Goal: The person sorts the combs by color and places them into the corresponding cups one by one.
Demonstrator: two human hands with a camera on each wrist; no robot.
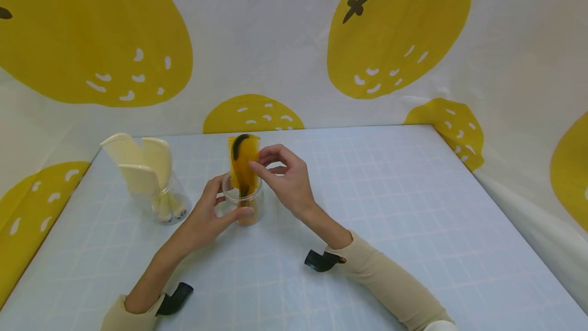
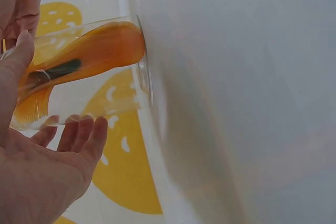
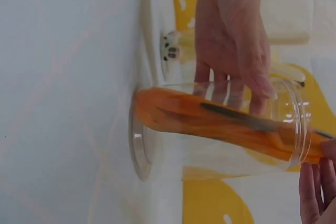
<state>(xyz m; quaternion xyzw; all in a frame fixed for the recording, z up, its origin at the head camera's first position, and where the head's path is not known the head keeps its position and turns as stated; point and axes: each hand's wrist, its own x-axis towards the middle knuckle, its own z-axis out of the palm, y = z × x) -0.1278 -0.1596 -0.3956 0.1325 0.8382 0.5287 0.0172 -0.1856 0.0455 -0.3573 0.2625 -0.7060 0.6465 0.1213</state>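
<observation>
An orange comb [image 1: 243, 167] with a dark strip along it stands in a clear jar [image 1: 257, 203], its toothed upper part above the rim. In the right wrist view the wide rounded end of the orange comb [image 3: 163, 111] rests at the jar's bottom. My left hand [image 1: 213, 218] holds the jar between thumb and fingers from the left. The thumb and fingers of my right hand [image 1: 289, 178] pinch the orange comb's right edge, above the rim. In the left wrist view, the left hand [image 2: 52, 171] partly hides the jar's mouth.
Left of the hands stands a second clear jar [image 1: 181, 195] with several cream combs [image 1: 144, 167], heads up. Both jars are on a pale checked tablecloth [image 1: 390, 208]. Behind the table hangs a white curtain [image 1: 266, 40] with yellow fruit shapes.
</observation>
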